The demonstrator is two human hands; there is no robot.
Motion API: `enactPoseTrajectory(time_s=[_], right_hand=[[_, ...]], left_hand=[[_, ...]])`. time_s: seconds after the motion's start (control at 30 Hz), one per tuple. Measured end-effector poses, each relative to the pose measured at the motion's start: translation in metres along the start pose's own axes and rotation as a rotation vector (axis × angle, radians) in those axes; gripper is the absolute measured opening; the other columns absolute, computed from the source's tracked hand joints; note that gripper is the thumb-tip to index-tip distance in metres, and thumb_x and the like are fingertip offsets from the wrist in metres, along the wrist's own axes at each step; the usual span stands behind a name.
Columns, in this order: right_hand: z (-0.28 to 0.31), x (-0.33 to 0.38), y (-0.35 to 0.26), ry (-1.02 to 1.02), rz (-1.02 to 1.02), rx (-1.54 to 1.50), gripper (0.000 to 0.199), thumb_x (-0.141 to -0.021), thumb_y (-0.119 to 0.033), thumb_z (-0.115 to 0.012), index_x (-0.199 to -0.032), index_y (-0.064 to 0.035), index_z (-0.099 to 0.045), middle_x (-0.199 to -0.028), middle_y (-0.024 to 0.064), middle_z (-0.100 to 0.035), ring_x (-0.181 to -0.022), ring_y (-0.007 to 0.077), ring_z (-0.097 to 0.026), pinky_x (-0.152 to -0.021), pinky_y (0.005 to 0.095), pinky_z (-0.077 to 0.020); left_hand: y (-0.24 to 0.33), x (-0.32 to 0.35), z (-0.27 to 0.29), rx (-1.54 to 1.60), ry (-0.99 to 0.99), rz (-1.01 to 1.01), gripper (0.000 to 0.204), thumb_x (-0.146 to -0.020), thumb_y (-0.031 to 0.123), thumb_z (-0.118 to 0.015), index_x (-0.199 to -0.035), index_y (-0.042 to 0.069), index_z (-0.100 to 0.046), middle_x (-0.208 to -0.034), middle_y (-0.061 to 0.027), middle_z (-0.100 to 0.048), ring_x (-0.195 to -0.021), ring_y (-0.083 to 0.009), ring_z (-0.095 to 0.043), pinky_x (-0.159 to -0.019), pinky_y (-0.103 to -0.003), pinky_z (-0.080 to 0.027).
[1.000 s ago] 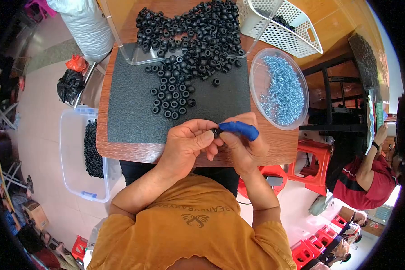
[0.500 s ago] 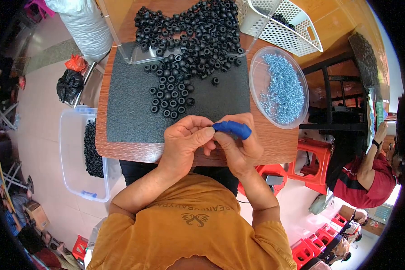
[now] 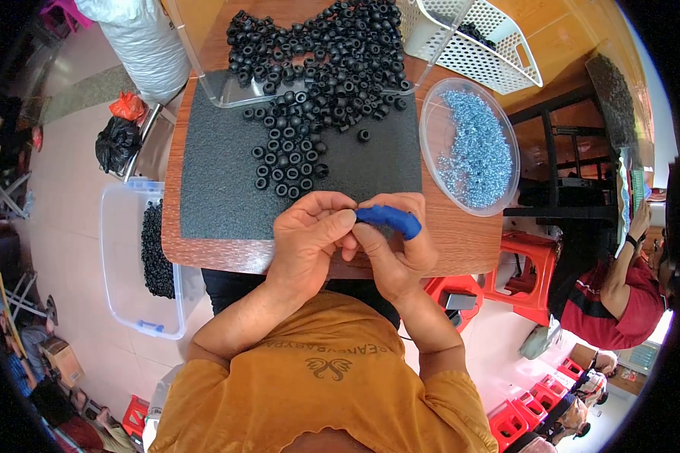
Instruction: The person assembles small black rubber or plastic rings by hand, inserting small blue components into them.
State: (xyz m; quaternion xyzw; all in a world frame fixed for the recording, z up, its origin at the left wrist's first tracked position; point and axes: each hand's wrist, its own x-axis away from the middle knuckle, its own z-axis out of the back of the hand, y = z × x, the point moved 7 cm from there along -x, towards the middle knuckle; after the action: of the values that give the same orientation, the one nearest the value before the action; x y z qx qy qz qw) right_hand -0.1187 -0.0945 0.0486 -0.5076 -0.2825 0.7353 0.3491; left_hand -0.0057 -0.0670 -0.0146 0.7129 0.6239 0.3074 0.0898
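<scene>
Floor at far left is pale tile; a black bag [image 3: 116,143] with an orange one above it lies there, beside a large white sack [image 3: 145,38]. Below them a clear plastic bin [image 3: 125,260] sits on the floor against the table edge, holding a strip of black rubber rings. Wooden table [image 3: 472,241] carries a dark grey foam mat [image 3: 219,174]. Loose black rings [image 3: 287,155] are scattered on the mat, spilling from a clear tray [image 3: 211,83] heaped with the same parts at the table's far edge. At the near edge, left hand [image 3: 306,241] and right hand [image 3: 393,245] meet, touching; fingers curled and pressed together, pinching something small between the tips, too hidden to identify. A blue finger cover [image 3: 389,219] sits on the right index finger. Right of the mat: clear oval dish [image 3: 431,121] of small blue-silver pieces; white perforated basket [image 3: 499,53] behind it. Red stools [image 3: 517,260] under the table; a seated person in red [image 3: 619,302] at far right.
</scene>
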Motion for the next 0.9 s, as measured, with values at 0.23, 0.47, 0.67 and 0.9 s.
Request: enactPoseTrajectory(time_s=[0.23,0.47,0.67,0.9], right_hand=[[0.001,-0.005,-0.001,-0.113,-0.119,-0.049,0.018,-0.069,-0.005,-0.072,-0.083,-0.0018,-0.06,-0.084,0.0097,-0.06,-0.074,0.024,-0.055,-0.064,0.0316,-0.0437],[0.002,-0.013,0.004,-0.234,-0.179,-0.105,0.017,-0.069,-0.005,-0.073,-0.08,-0.0037,-0.061,-0.081,0.0088,-0.06,-0.07,0.0203,-0.056,-0.06,0.0281,-0.045],[0.003,-0.01,0.01,-0.21,-0.227,-0.193,0.016,-0.071,0.0,-0.071,-0.083,-0.0034,-0.061,-0.084,0.0073,-0.06,-0.072,0.0155,-0.055,-0.062,0.0257,-0.0443],[-0.001,0.01,0.026,-0.063,-0.591,-0.613,0.017,-0.077,0.004,-0.065,-0.092,-0.0002,-0.058,-0.092,0.0059,-0.057,-0.082,0.0118,-0.054,-0.074,0.0254,-0.044]], left_hand=[[0.005,0.003,0.002,-0.132,0.004,-0.122,0.015,-0.083,0.002,-0.062,-0.096,-0.003,-0.056,-0.077,-0.0077,-0.06,-0.06,-0.0112,-0.056,-0.054,-0.022,-0.047],[0.004,0.005,0.0,-0.195,-0.057,-0.124,0.017,-0.084,0.004,-0.061,-0.098,-0.004,-0.055,-0.078,-0.0081,-0.061,-0.061,-0.0109,-0.056,-0.056,-0.021,-0.047],[0.001,0.005,0.002,-0.11,-0.116,-0.11,0.023,-0.083,0.007,-0.063,-0.102,-0.004,-0.055,-0.081,-0.01,-0.062,-0.066,-0.0138,-0.06,-0.056,-0.024,-0.05],[-0.003,0.002,0.0,-0.145,-0.133,-0.102,0.03,-0.084,0.018,-0.064,-0.102,-0.003,-0.054,-0.079,-0.0113,-0.062,-0.062,-0.0177,-0.06,-0.05,-0.028,-0.049]])
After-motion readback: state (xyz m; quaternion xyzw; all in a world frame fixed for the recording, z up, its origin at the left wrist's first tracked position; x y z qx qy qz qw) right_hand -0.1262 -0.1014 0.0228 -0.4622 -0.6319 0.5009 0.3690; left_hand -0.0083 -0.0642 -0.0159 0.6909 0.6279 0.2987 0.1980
